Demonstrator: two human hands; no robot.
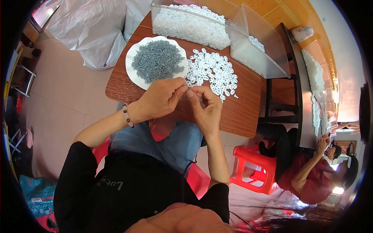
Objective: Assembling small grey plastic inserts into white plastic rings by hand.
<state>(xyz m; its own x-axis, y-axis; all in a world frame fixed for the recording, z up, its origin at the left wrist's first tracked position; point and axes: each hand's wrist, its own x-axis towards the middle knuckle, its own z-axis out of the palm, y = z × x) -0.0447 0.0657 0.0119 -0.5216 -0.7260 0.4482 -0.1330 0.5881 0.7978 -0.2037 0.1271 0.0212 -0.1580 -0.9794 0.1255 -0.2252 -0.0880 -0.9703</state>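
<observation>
My left hand (165, 97) and my right hand (204, 105) meet over the front of the brown wooden table (241, 120), thumbs and fingertips pinched close together. Whatever lies between the fingertips is too small and too covered to make out. Just beyond my left hand stands a white plate with a wavy rim (133, 73), heaped with small grey-blue screw-like pieces (157, 60). Beyond my right hand, many small white oval pieces with holes (217, 72) lie spread on the wood. One small white piece (236, 96) sits apart at their right edge.
Clear plastic bins (190, 25) (256, 54) holding white pieces stand along the table's far side. White sacks (91, 35) lean at the far left. To the right are a red stool (254, 169), a dark table (307, 89) and another person in a red top (311, 178).
</observation>
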